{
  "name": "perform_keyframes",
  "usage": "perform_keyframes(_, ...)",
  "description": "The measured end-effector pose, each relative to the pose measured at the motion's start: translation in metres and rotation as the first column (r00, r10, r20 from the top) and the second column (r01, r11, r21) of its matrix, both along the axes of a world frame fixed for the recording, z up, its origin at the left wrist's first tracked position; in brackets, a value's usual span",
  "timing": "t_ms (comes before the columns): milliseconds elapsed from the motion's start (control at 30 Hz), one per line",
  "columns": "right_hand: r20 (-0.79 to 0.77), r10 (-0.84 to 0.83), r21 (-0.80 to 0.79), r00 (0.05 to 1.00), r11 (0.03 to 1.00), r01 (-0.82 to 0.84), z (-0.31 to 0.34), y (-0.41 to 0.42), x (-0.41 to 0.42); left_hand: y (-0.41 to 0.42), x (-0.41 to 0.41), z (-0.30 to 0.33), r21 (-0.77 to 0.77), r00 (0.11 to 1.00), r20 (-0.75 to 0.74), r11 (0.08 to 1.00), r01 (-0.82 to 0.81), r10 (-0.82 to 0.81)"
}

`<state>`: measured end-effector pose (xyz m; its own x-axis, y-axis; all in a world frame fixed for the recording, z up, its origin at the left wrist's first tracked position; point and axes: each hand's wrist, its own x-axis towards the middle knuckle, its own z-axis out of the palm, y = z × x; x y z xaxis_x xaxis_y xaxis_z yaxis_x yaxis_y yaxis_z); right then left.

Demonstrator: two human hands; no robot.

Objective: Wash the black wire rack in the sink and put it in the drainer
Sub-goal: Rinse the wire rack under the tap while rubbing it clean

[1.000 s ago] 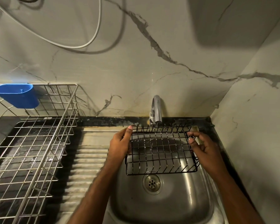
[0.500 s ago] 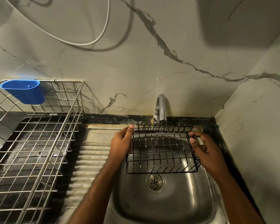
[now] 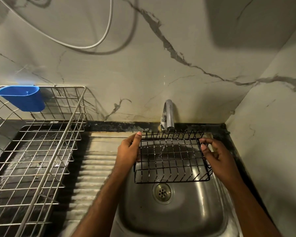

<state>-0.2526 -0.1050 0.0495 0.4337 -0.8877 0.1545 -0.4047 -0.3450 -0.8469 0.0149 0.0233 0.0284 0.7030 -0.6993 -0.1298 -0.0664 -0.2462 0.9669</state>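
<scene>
The black wire rack point(image 3: 172, 157) hangs flat over the steel sink point(image 3: 178, 219), just under the chrome tap point(image 3: 168, 115). A thin trickle of water falls through its middle. My left hand point(image 3: 127, 152) grips the rack's left edge, thumb on the top corner. On the opposite edge, my right hand point(image 3: 215, 153) pinches the wire with its fingertips. The silver wire drainer point(image 3: 32, 159) stands at the left on a dark tray, apart from the rack.
A blue plastic cup point(image 3: 23, 97) hangs on the drainer's back corner. A ribbed steel draining board point(image 3: 94, 168) lies between drainer and sink. The drain point(image 3: 162, 192) sits below the rack. Marble walls close in behind and at the right; a white cable point(image 3: 108, 28) loops overhead.
The rack stays held in both hands under the tap, barely shifted. The view has tilted a little, so the scene sits slightly higher and further right.
</scene>
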Motion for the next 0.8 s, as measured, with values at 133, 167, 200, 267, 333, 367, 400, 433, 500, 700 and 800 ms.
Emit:
perform_keyframes(133,-0.008,0.001,-0.008,1.0,1.0,-0.001,0.002,0.0,0.002,0.001,0.001,-0.002,-0.002,1.0,-0.002,1.0,-0.001,0.001)
perform_keyframes(167,-0.012,0.002,-0.01,1.0,1.0,-0.002,0.002,0.0,0.002,0.002,0.002,-0.002,0.004,1.0,-0.007,1.0,-0.002,0.002)
perform_keyframes(200,-0.014,0.004,-0.009,1.0,1.0,-0.004,0.002,0.0,0.003,0.002,0.002,-0.001,0.013,1.0,-0.006,1.0,-0.002,0.002)
perform_keyframes(267,-0.01,0.01,-0.007,1.0,1.0,-0.01,0.002,0.0,0.004,0.002,0.002,-0.002,0.014,1.0,-0.004,1.0,-0.002,0.002)
perform_keyframes(333,-0.004,0.019,-0.006,1.0,1.0,-0.019,0.002,0.0,0.006,0.003,0.003,-0.002,0.01,1.0,-0.016,1.0,0.0,0.0)
perform_keyframes(367,-0.003,0.023,-0.01,1.0,1.0,-0.023,0.002,0.0,0.006,0.003,0.004,-0.001,0.009,1.0,-0.023,1.0,-0.001,0.001)
perform_keyframes(400,-0.002,0.027,-0.016,1.0,0.999,-0.028,0.002,0.0,0.007,0.004,0.005,-0.002,0.008,1.0,-0.03,1.0,-0.004,0.004)
perform_keyframes(433,-0.003,0.032,-0.022,0.999,0.999,-0.032,0.002,0.0,0.007,0.004,0.007,-0.003,0.006,0.999,-0.037,1.0,-0.009,0.01)
perform_keyframes(500,-0.016,0.041,-0.03,0.999,0.999,-0.042,0.001,0.001,0.007,0.005,0.009,-0.005,0.0,0.999,-0.049,1.0,-0.019,0.019)
perform_keyframes(700,-0.045,0.059,-0.033,0.997,0.998,-0.06,-0.002,0.004,0.007,0.008,0.012,-0.005,-0.005,0.997,-0.066,0.999,-0.032,0.031)
perform_keyframes(800,-0.04,0.061,-0.024,0.997,0.998,-0.062,-0.002,0.006,0.008,0.011,0.014,-0.007,0.018,0.999,-0.045,0.999,-0.028,0.029)
